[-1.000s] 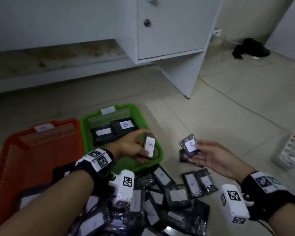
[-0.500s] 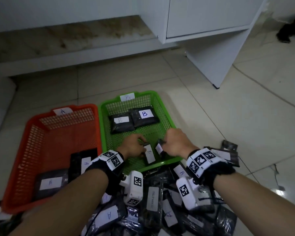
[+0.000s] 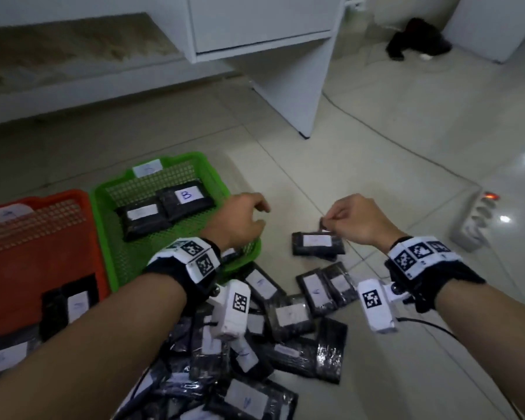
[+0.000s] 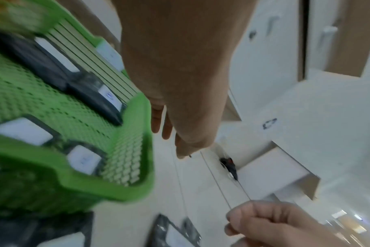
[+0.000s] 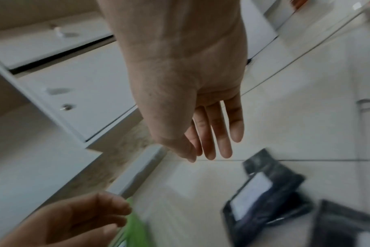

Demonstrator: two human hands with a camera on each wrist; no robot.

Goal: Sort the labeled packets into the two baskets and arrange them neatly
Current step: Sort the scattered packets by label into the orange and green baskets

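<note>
The green basket (image 3: 179, 156) labelled B holds two black packets (image 3: 164, 209) at its far end. Two more lie in its near right corner (image 4: 82, 158). My left hand (image 3: 256, 215) hovers over the basket's right rim (image 4: 135, 107), fingers relaxed and empty. My right hand (image 3: 335, 218) hangs just above a stack of labelled packets (image 3: 317, 242) on the floor right of the basket. In the right wrist view its fingers (image 5: 211, 142) are straight and hold nothing. The orange basket (image 3: 43, 197) labelled A holds packets (image 3: 73, 304) at its near end. A loose pile of packets (image 3: 285, 316) lies in front of me.
A white cabinet panel (image 3: 291, 86) stands on the floor beyond the baskets. A power strip (image 3: 479, 219) with a lit switch lies at the right, and a cable (image 3: 376, 128) runs across the tiles. A black object (image 3: 415, 37) sits far back.
Both hands have let go of their packets in the green basket's near corner and moved right. The right hand now hangs over the floor stack.
</note>
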